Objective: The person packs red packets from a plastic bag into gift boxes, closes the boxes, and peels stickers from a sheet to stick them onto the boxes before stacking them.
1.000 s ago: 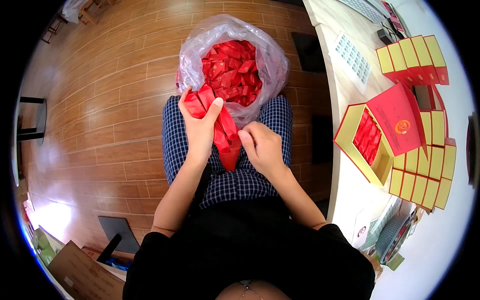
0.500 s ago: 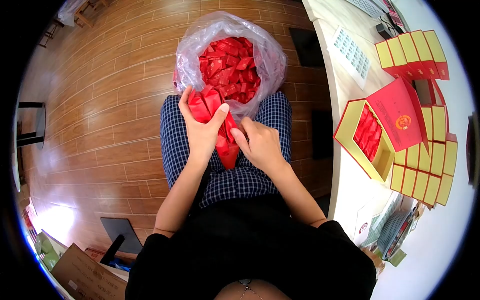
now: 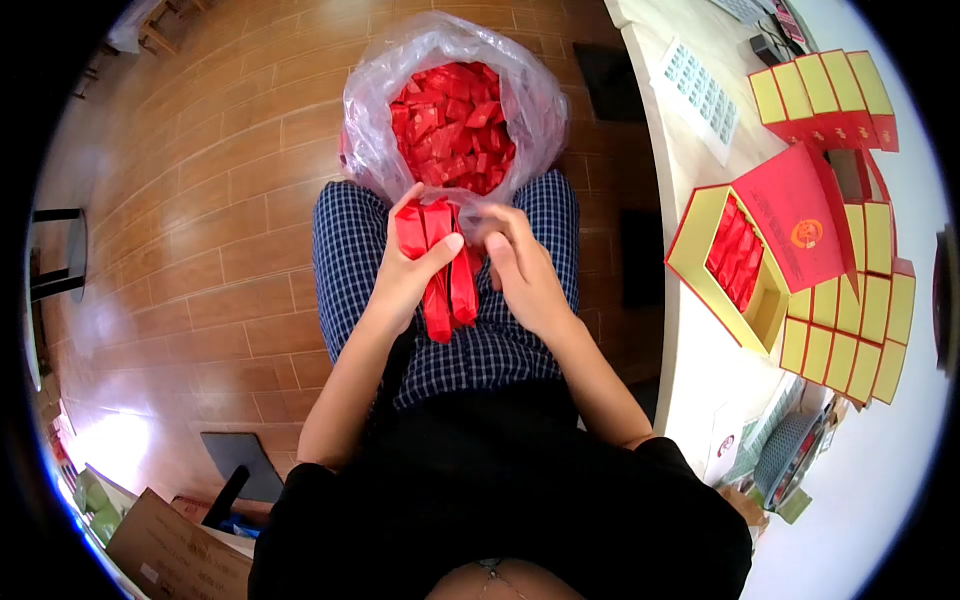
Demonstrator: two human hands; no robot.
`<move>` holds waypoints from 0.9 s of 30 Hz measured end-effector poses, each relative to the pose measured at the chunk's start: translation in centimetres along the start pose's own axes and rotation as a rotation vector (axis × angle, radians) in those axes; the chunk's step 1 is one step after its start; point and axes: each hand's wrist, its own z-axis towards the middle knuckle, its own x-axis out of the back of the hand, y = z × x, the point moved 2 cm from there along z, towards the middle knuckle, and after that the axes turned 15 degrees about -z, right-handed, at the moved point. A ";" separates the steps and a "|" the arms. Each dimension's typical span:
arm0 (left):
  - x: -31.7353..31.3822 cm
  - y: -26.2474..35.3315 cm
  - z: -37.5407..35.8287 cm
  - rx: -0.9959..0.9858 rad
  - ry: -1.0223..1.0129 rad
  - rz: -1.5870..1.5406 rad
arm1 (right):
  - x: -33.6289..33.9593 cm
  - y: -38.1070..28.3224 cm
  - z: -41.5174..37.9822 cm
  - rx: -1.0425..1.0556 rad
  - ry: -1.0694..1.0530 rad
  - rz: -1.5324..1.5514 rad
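My left hand (image 3: 405, 275) grips a bundle of long red packets (image 3: 436, 262) held upright over my lap, thumb across their front. My right hand (image 3: 522, 272) touches the right side of the same bundle with its fingertips. Just beyond the hands, a clear plastic bag (image 3: 372, 130) full of loose red packets (image 3: 450, 125) rests against my knees on the wooden floor.
A pale table (image 3: 690, 370) stands to my right. On it an open yellow box with a red lid (image 3: 745, 262) holds several red packets. Stacks of closed yellow and red boxes (image 3: 850, 340) surround it. A cardboard carton (image 3: 170, 555) sits at the lower left.
Both hands have shifted slightly up and to the right. The red packets in my left hand are gathered straighter into an upright bundle, and my right hand has moved up beside them.
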 end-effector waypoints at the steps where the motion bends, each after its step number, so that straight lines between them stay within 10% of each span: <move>1: 0.3 -0.3 -0.7 0.017 0.005 -0.001 | 0.0 0.2 0.0 -0.034 -0.039 0.040; 7: 3.6 -2.6 -5.4 0.220 -0.060 0.167 | -1.9 1.1 -2.3 -0.243 -0.650 0.153; 15: 3.6 -1.4 -7.3 0.219 -0.188 0.289 | -2.2 1.5 -4.0 -0.182 -0.598 0.196; 17: 2.2 -1.3 -6.3 0.122 -0.192 0.376 | -2.0 1.6 -4.0 0.087 -0.278 0.071; 27: -25.4 -2.4 0.0 -0.264 -0.856 0.383 | 21.7 -3.2 -9.2 0.050 0.561 0.075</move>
